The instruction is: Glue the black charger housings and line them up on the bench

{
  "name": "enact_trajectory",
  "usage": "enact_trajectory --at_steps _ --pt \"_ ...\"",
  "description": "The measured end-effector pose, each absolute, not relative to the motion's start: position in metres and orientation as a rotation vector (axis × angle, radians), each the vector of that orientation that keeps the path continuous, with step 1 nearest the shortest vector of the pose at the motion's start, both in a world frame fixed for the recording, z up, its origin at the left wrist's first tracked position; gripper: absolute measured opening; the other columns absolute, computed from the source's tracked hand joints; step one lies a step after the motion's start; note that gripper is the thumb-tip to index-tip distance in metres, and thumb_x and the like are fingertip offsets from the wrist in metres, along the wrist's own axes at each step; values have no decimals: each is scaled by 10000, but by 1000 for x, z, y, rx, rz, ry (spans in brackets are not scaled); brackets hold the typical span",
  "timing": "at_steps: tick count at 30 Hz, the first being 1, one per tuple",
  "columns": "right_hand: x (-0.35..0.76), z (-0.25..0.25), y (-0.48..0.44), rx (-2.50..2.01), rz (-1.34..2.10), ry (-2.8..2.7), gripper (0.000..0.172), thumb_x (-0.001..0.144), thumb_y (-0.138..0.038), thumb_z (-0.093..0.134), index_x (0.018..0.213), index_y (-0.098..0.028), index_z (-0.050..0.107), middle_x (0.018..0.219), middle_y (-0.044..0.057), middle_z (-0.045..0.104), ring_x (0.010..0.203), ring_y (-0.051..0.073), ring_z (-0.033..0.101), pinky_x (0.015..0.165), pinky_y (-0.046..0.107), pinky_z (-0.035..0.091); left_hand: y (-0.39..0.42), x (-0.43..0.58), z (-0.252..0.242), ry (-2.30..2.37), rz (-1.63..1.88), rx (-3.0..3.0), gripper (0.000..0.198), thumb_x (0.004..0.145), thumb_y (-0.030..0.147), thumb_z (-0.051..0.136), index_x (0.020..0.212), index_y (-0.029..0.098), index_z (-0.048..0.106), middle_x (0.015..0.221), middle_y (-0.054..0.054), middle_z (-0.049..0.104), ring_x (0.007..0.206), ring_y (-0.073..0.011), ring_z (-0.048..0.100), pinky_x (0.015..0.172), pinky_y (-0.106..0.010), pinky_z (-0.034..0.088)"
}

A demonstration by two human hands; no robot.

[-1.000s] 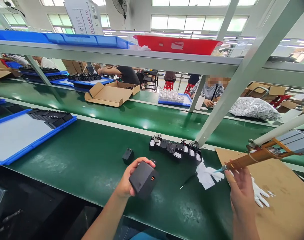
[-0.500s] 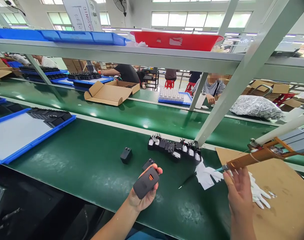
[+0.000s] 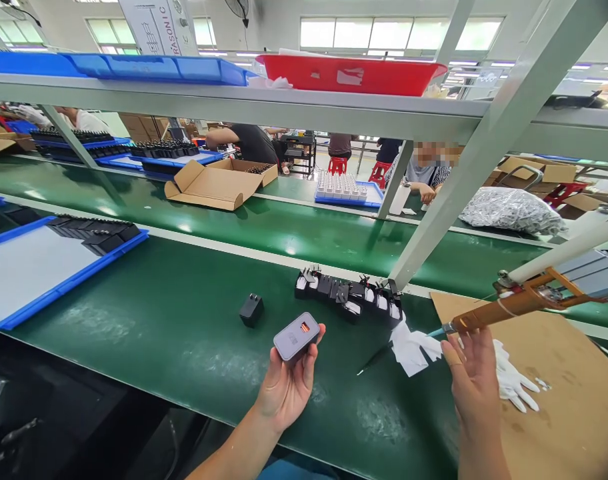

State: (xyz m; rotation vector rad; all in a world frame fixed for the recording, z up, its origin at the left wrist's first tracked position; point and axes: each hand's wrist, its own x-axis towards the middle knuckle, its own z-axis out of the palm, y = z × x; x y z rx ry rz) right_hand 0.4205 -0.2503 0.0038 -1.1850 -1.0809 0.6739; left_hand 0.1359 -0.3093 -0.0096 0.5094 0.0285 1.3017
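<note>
Looking down at a long green conveyor belt (image 3: 159, 327), we see our two bare hands raised above it. Our left hand (image 3: 287, 387) is turned palm up and pinches one dark grey rectangular plastic charger block (image 3: 297, 335) between thumb and fingertips. The block is held just above the belt, its end face with one orange port turned toward us.

Our right hand (image 3: 471, 377) holds nothing. Its fingers are loosely spread and point up, just under one orange-brown pen-shaped dispensing tool (image 3: 509, 305) that hangs slanted over the belt on a pale rod. We cannot tell whether the fingertips touch it.

Two white fabric gloves lie flat near the right hand: one white glove on the belt (image 3: 411, 347) under the tool's blue tip, and one white glove on the cardboard (image 3: 517, 383), resting on a single brown cardboard sheet (image 3: 564, 413). One thin black stick (image 3: 374, 362) lies between our hands.

Beyond the left hand, one small black plug adapter (image 3: 251, 309) stands alone. To its right sits one tight cluster of black pronged charger parts (image 3: 349, 297), too crowded to count.

At far left lies one flat blue plastic tray (image 3: 59, 290) with dark parts along its far edge. Across a second belt we see one open brown cardboard box (image 3: 219, 185) and a seated person's striped sleeve (image 3: 437, 180). One red plastic tub (image 3: 351, 75) rests on the metal shelf overhead.
</note>
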Motion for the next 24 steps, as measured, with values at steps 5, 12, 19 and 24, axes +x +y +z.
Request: enact_trajectory --at_steps 5,12,19,24 --pt "422 2 -251 -1245 686 -1076 925 719 -392 719 1472 -336 184 1532 38 276 1409 304 256 1138 546 213 -311 137 -8 42 1348 520 473 898 494 513 1309 261 532 1364 -18 553 1181 -53 561 1014 -67 359" --pt "424 -2 -250 -1221 674 -1079 929 713 -387 722 1472 -322 190 1528 47 279 1407 316 254 1133 561 219 -312 135 -9 166 1395 547 399 834 457 632 1200 299 623 1283 -4 619 1121 -102 611 968 -112 438" --pt "423 -1 -251 -1200 668 -1091 895 733 -375 706 1469 -336 198 1535 39 271 1409 311 252 1130 562 223 -313 126 2 464 1488 832 751 502 464 873 1180 279 607 1224 -71 587 1001 -218 619 808 -255 532" --pt "421 1 -251 -1207 665 -1085 901 724 -362 714 1469 -328 208 1532 47 280 1403 316 267 1124 569 224 -314 112 1 474 1431 1077 731 506 387 884 1163 311 571 1246 -67 544 912 -188 619 710 -231 528"
